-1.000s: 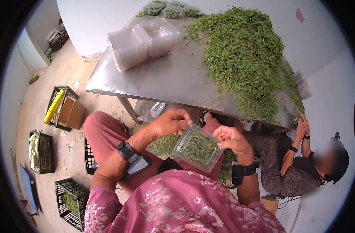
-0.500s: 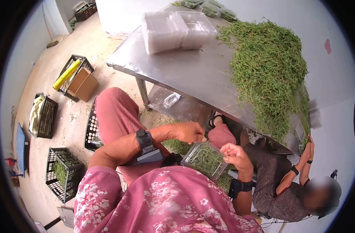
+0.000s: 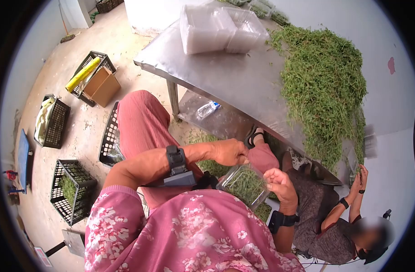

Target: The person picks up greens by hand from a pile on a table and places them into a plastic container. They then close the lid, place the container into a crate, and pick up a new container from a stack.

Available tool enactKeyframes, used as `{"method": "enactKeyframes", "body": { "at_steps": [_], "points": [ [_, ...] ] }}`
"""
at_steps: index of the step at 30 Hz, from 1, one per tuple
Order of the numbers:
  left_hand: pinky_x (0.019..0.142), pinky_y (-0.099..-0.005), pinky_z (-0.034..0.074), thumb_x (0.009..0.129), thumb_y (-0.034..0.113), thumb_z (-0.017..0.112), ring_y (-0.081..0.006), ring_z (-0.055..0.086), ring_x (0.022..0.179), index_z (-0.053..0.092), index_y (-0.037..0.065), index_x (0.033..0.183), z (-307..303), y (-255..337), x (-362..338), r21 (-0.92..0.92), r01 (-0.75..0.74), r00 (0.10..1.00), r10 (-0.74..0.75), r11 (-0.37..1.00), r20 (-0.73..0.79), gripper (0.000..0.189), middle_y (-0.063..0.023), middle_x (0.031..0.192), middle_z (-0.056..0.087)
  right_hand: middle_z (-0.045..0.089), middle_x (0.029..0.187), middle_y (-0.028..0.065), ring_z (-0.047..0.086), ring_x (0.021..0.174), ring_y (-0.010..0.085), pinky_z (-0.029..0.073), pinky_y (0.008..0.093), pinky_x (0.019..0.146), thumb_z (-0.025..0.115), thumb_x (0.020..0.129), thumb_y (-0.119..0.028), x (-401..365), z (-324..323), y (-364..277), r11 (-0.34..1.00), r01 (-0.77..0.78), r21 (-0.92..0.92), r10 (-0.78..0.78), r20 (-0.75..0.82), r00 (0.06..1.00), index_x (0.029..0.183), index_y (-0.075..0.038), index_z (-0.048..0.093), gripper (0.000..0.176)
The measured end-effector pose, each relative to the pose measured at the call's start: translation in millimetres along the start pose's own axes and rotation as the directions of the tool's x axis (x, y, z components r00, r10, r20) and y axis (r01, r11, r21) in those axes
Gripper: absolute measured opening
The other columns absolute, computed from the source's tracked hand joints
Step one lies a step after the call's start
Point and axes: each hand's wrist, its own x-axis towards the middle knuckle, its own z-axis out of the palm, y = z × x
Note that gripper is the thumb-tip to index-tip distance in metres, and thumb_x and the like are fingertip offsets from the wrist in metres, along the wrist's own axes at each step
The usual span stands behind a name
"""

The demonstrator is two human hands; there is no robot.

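Observation:
A clear plastic box (image 3: 244, 185) with green sprigs inside is held in front of my pink flowered shirt. My left hand (image 3: 230, 152) is closed at the box's far left corner, with its fingertips partly hidden. At the right edge of the box, my right hand (image 3: 280, 185) pinches the rim between thumb and fingers. Loose greens (image 3: 212, 167) show below and behind the box. On the metal table (image 3: 216, 86) lie a big heap of green sprigs (image 3: 323, 86) and stacks of empty clear boxes (image 3: 212, 31).
A co-worker (image 3: 323, 213) sits at the right, hands (image 3: 359, 183) raised beside the table. Black crates stand on the floor at left, one with greens (image 3: 69, 189), another with a cardboard box (image 3: 102, 87). A plastic bottle (image 3: 208, 109) lies on the lower shelf.
The view has shifted slightly, so the table, crates and heap sit a little differently in it. Both my hands stay at the box. The co-worker's head has tilted lower.

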Motion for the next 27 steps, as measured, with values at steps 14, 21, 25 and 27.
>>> {"method": "enactKeyframes", "body": {
  "at_steps": [14,21,25,27],
  "points": [
    [0.071,-0.0484,0.046,0.095,0.028,0.056,-0.0450,0.059,0.080,0.059,-0.001,0.087,0.8,2.4,-1.3,0.127,-0.019,1.000,0.020,0.992,-0.010,0.031,-0.0238,0.079,0.061,0.063,0.091,0.0049,0.061,0.080,0.0120,0.049,0.0265,0.072,0.065,0.091,-0.013,-7.6,-1.5,40.4,0.955,0.129,0.267,-0.083,-0.176,0.981,0.104,0.002,0.058,0.021],
    [0.072,-0.0486,0.047,0.095,0.029,0.055,-0.0448,0.060,0.081,0.059,-0.001,0.088,6.3,-1.7,2.6,0.150,0.021,1.000,-0.022,0.989,0.003,0.031,-0.0242,0.079,0.061,0.061,0.075,0.0036,0.057,0.062,0.0107,0.046,0.0256,0.057,0.057,0.096,-0.020,-13.5,-1.8,38.4,0.990,-0.013,0.139,0.040,-0.195,0.980,0.091,-0.003,0.057,0.018],
    [0.075,-0.0491,0.047,0.096,0.030,0.051,-0.0444,0.060,0.082,0.058,-0.001,0.091,5.0,-1.0,3.1,0.190,0.077,0.994,-0.091,0.979,0.066,0.032,-0.0239,0.081,0.062,0.059,0.068,0.0016,0.055,0.059,0.0091,0.044,0.0238,0.056,0.054,0.098,-0.023,-9.1,-0.8,34.5,0.989,-0.008,-0.145,-0.024,-0.217,0.976,0.084,-0.004,0.056,0.023],
    [0.077,-0.0494,0.047,0.097,0.031,0.048,-0.0444,0.060,0.084,0.058,-0.001,0.092,6.0,-3.5,3.9,0.194,0.104,0.989,-0.123,0.975,0.088,0.034,-0.0241,0.082,0.062,0.058,0.067,0.0014,0.054,0.059,0.0087,0.043,0.0233,0.056,0.053,0.098,-0.024,-8.5,3.1,27.3,0.966,-0.033,-0.258,-0.030,-0.236,0.971,0.082,-0.004,0.055,0.026]
  ]
}}
